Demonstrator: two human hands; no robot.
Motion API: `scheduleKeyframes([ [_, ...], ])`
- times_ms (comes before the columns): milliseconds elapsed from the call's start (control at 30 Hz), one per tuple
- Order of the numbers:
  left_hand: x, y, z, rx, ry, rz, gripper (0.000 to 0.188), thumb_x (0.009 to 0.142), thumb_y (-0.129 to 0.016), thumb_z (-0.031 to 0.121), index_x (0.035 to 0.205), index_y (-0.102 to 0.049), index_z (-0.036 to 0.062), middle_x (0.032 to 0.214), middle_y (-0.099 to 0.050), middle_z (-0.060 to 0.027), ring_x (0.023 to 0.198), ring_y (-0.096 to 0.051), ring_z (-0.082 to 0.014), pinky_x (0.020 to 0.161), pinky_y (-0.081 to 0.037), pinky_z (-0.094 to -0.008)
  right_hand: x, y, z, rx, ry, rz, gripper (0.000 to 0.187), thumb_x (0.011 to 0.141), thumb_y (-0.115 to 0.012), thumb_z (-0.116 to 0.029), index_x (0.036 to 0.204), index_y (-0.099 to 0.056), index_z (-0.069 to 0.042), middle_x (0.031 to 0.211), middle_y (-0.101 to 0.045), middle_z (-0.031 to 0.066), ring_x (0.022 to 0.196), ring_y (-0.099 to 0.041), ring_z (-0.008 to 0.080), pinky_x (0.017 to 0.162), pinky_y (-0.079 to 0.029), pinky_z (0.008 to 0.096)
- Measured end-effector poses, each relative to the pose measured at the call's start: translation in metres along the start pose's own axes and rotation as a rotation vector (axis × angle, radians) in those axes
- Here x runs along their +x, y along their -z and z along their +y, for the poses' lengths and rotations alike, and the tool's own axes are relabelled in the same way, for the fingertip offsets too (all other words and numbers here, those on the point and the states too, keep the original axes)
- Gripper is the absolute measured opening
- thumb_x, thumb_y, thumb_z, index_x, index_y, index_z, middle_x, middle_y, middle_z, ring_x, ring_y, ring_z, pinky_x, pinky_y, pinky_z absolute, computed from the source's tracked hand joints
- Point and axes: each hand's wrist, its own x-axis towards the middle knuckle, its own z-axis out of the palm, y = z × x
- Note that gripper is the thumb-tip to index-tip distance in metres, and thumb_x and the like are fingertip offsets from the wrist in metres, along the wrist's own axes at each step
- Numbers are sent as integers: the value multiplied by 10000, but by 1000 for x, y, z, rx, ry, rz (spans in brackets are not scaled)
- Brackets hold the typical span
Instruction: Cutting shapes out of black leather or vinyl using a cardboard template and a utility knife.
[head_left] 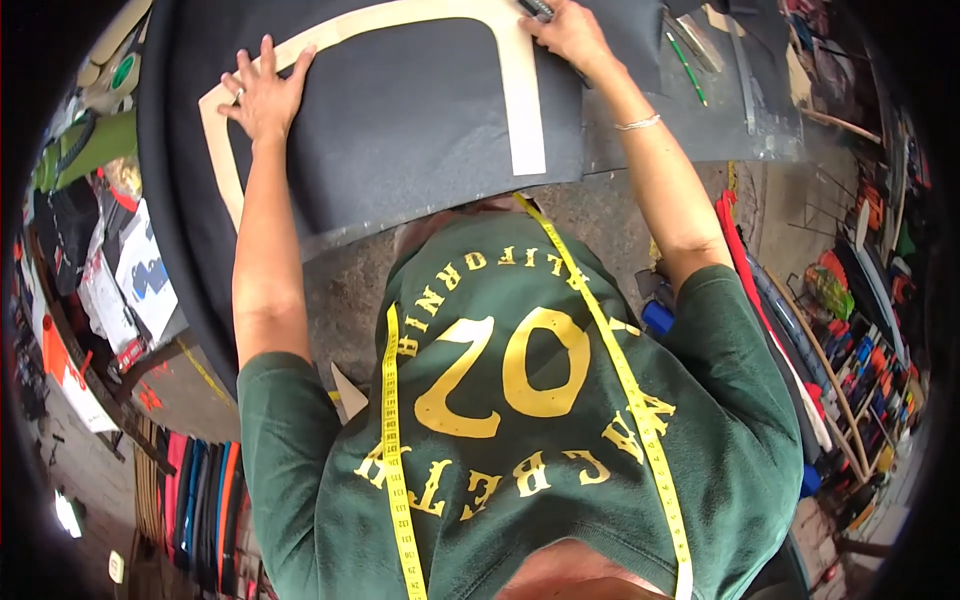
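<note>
A pale, flat, arch-shaped template (520, 110) lies on a sheet of black material (400, 110) spread over the table. My left hand (265, 100) presses on the template's left corner, fingers spread and holding nothing. At the template's upper right corner, my right hand (572, 42) is closed around a slim dark tool (538, 9). Only part of that tool shows, so its exact kind cannot be made out. The template's top edge runs out at the upper rim of the picture.
A green pencil (688, 68) and a metal ruler (744, 85) lie on the table at the right. A yellow tape measure (650, 440) hangs round my neck. Rolls of coloured material (205, 500) stand at the lower left. Assorted goods crowd the right side.
</note>
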Motion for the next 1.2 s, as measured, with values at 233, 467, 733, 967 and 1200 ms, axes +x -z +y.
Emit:
scheduleKeyframes([
  [233, -8, 9, -9, -84, 81, 120, 1193, 752, -467, 947, 1597, -328, 116, 1659, -251, -220, 1545, -189, -426, 1185, -124, -701, 0, -9, -8, -22, -57, -22, 198, 847, -634, -170, 961, -587, -15, 845, -626, 289, 872, -619, 500, 759, -487, 506],
  [467, -32, 43, 24, 29, 295, -181, 1211, 800, -486, 882, 1579, -307, -29, 1645, -248, -292, 1534, -221, -447, 1236, -172, -570, -17, -16, 26, -33, -194, -106, 434, 883, -742, -321, 1269, -693, -127, 771, -701, 48, 645, -649, 126, 656, -535, 299],
  [733, -43, 35, 19, -82, 318, -20, 863, 953, -508, 626, 1524, -408, -14, 1594, -363, -248, 1499, -280, -439, 1223, -189, -571, -9, 1, 3, -56, -209, -97, 373, 909, -767, -404, 976, -676, -48, 643, -597, 7, 544, -566, 99, 532, -468, 270],
  [967, -41, 9, 18, -79, 276, 201, 859, 884, -585, 617, 1452, -457, -16, 1495, -402, -243, 1456, -272, -422, 1178, -169, -644, 36, -38, -99, 2, 282, -45, 416, 1047, -574, -402, 1204, -581, -17, 905, -660, 152, 746, -674, 220, 718, -540, 383],
  [1200, -42, 25, 40, -155, 265, 225, 802, 868, -646, 548, 1285, -501, -122, 1398, -459, -237, 1430, -298, -418, 1200, -209, -579, 98, -160, -191, -196, 586, -482, 302, 1023, -566, -259, 1194, -542, -12, 1063, -697, 277, 1028, -667, 444, 878, -523, 534],
])
